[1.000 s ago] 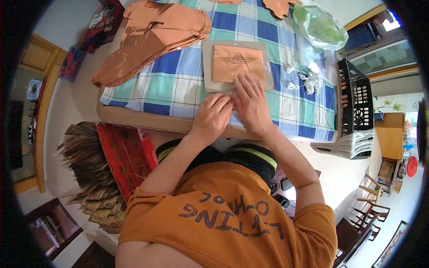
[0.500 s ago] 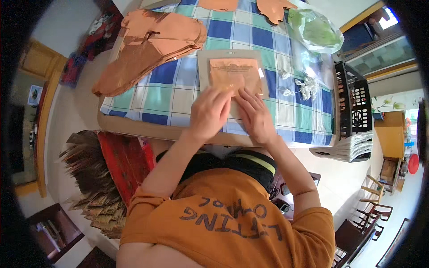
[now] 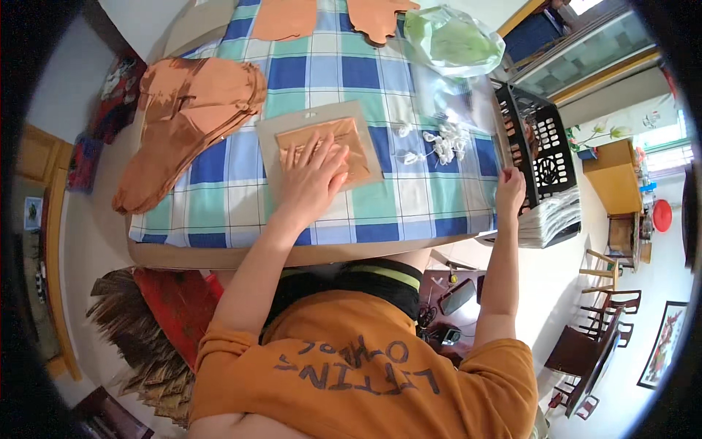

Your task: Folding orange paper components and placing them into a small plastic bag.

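Note:
My left hand (image 3: 316, 172) lies flat with fingers spread on a flat package (image 3: 369, 175), which has a beige border, a hang hole and a folded copper-coloured foil sheet inside. The package rests slightly turned on the checked cloth. At the table's right edge, beside the black plastic crate (image 3: 552, 157), is my right hand (image 3: 510, 189). Its fingers are closed together, and whatever they may hold is too small to make out. Between the hands sits a small heap of white ribbon-like pieces (image 3: 444, 143).
A stack of flat copper-coloured foil shapes (image 3: 186, 124) covers the table's left side. More foil pieces (image 3: 285, 18) lie at the far edge, near a clear bag with green inside (image 3: 453, 40). Thin clear sleeves (image 3: 548, 219) are piled beside the crate. Brown cardboard pieces (image 3: 121, 322) stand at lower left.
My right hand has left the package and moved right to the crate. My left hand has flattened onto the package, which is now tilted. The whole view has shifted.

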A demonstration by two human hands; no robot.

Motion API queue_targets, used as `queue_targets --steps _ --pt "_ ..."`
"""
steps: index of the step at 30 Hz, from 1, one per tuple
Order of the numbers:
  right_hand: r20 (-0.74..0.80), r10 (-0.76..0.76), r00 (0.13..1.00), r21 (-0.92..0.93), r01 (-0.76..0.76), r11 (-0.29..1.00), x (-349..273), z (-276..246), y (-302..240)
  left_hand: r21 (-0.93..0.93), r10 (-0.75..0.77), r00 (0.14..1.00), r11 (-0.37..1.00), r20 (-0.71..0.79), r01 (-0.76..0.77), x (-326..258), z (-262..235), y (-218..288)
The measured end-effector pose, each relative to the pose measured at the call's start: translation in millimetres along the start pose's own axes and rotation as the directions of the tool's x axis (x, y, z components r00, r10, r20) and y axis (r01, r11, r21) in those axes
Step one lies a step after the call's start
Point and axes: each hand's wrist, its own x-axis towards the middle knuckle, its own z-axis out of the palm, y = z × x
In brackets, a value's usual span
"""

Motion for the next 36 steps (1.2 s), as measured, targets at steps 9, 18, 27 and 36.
queue_targets --steps 9,18,27,36 --pt "0.064 0.105 0.992 0.053 -0.108 0.993 1.7 5.7 4.1 0.073 0.079 0.994 0.995 -0.081 -0.073 -2.1 -8.8 6.1" --pt "0.120 0.034 0.992 -0.103 -0.022 0.994 4.6 -13.0 -6.7 -0.102 0.076 0.993 0.991 -0.085 -0.085 -3.9 -6.9 4.8" --pt "0.383 -0.475 0.793 0.643 0.141 0.753 -99.3 -56.1 -183.5 -0.060 0.081 0.995 0.995 -0.063 -0.085 -6.6 -4.4 2.2" --pt "0.436 -0.338 0.834 0.533 0.064 0.844 -108.1 -37.3 -211.8 -0.034 0.047 0.998 0.998 -0.040 -0.049 -3.1 -10.7 8.6"
